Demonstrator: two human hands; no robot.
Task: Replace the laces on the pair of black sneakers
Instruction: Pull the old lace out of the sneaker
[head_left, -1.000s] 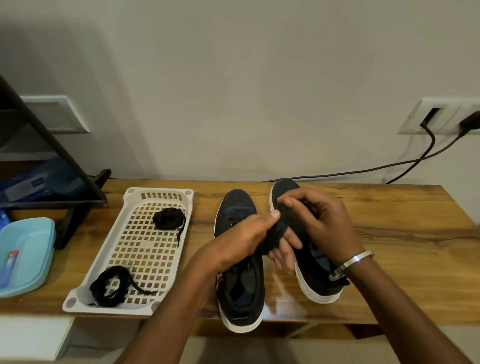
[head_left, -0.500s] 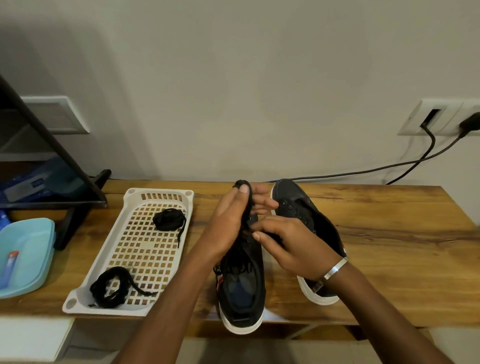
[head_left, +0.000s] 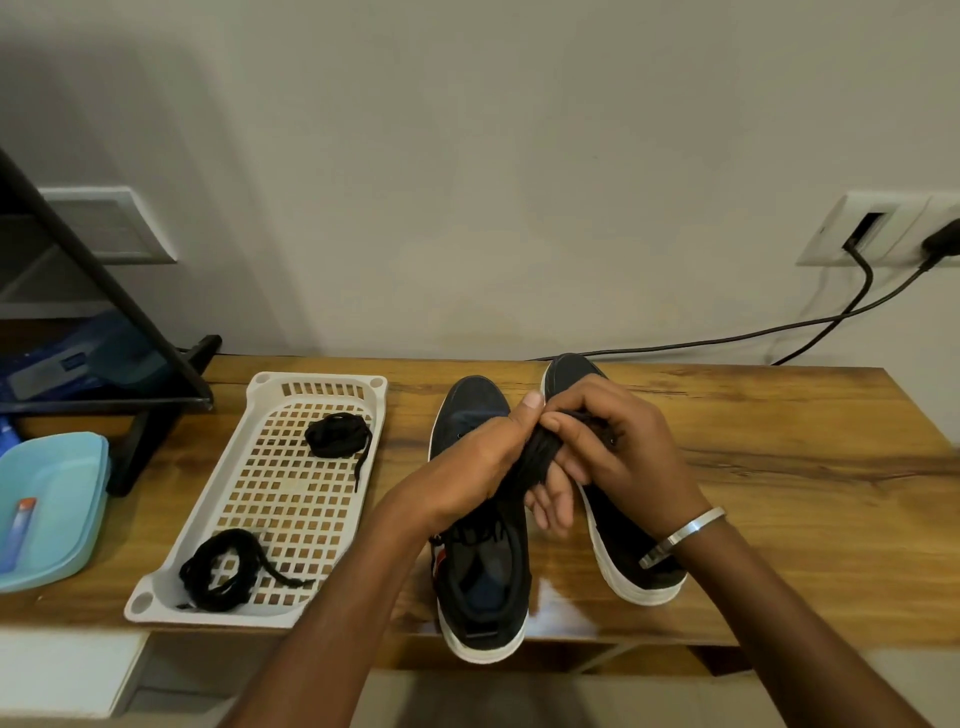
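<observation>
Fingers (head_left: 558, 423) of both hands clamped on black lace bundle (head_left: 535, 457); white tray (head_left: 260, 387) holds 2 lace coils.

My 2 black sneakers (head_left: 480, 597) stand side by side, toes toward 12 o'clock, a bundled black lace (head_left: 537, 460) above them.

Operator's body, as I see it: two bare forearms, no sleeves in view. Right wrist: one plain silver bangle (head_left: 681, 536), flat, polished. Hands: no gloves, no rings showing.
</observation>
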